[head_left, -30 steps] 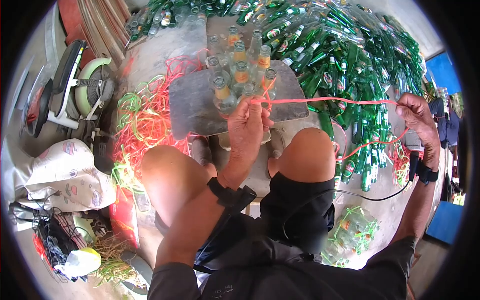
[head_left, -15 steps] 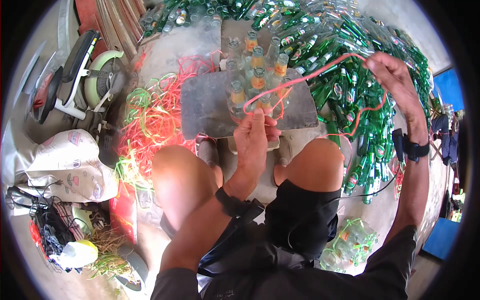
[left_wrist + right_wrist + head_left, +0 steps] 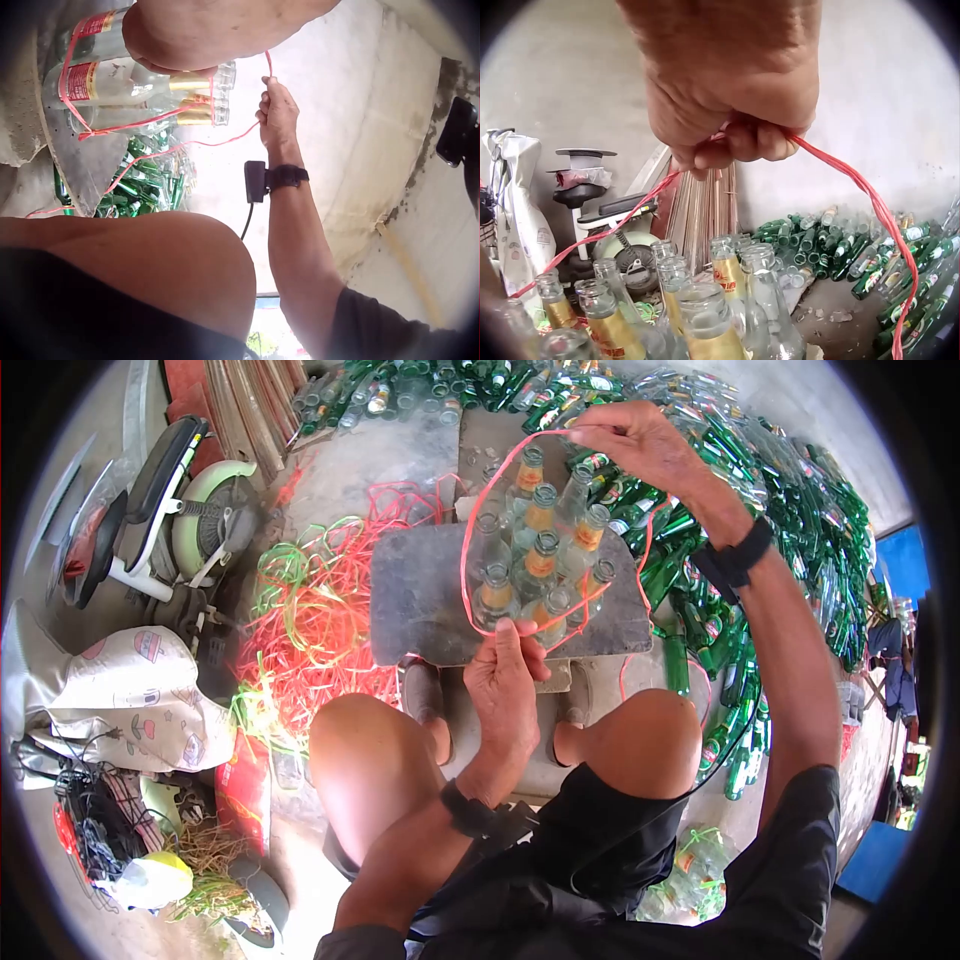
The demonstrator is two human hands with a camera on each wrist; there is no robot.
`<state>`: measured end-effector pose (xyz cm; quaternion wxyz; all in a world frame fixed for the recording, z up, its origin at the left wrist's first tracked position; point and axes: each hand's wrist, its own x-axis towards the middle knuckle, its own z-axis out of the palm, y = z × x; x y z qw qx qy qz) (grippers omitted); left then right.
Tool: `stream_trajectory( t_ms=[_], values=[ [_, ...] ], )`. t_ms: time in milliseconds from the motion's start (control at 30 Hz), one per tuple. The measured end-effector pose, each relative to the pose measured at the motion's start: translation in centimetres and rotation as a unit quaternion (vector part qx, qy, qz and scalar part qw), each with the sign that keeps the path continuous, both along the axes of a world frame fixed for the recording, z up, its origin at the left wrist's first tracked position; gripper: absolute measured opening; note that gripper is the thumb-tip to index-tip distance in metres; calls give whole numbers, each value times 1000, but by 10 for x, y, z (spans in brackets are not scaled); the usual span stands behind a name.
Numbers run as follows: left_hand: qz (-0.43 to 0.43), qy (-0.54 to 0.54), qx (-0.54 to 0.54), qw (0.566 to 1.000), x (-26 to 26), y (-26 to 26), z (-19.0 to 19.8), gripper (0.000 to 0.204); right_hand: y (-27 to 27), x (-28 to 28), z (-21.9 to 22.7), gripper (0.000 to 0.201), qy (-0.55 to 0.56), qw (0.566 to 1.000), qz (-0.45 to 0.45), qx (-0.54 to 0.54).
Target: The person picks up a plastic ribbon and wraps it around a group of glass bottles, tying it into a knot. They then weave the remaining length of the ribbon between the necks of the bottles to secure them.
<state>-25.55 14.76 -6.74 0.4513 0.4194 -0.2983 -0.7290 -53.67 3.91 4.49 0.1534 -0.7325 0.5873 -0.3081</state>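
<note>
The thumb of the left hand presses against its bent fingers, pinching a thin red plastic twine. The right hand, raised higher, has its fingers curled and pinches the same twine; the right wrist view shows the strand passing through them and out both sides. Seen by the head camera, with the bottles as the dial's centre, the left hand sits at six o'clock and the right at one. Between the hands the twine bows out past nine o'clock; beyond the right hand it hangs down towards three.

The bottles, a cluster of clear glass bottles with gold neck labels, stand upright on a dark grey flat board. In the left wrist view, red strands also lie across their sides.

Farther out, a tangled heap of red and green twine lies at eight o'clock, a printed white cloth bag beyond it. A large pile of green glass bottles spreads from twelve to four o'clock.
</note>
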Motion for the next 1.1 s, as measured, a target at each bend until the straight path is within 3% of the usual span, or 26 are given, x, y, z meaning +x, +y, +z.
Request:
stream_trajectory(
  t_ms=[200,267,467,600,767,900,1000,1100],
  values=[
    [21,-8,17,1000,-6,-2,0,36,-57,4,-32,20,-2,998,3,-56],
    [34,-13,28,999,-8,-2,0,37,-80,-3,-47,18,-23,997,60,-36],
    [49,-17,53,997,-13,-6,-3,39,-99,2,-65,21,12,999,24,25],
    [55,-12,68,996,-14,-8,-7,39,-99,1,-66,24,15,998,-10,58],
    [59,-11,80,995,-16,-10,-5,40,-88,-8,-67,24,-80,980,-90,159],
    [63,-18,71,995,-18,-13,-7,41,-80,-28,-88,24,-63,977,-102,178],
    [56,-16,52,997,-18,-14,-11,42,-64,-26,-85,23,-117,978,-96,147],
    [55,-23,40,997,-18,-17,-12,41,-48,-22,-71,21,-157,950,-170,211]
  ],
)
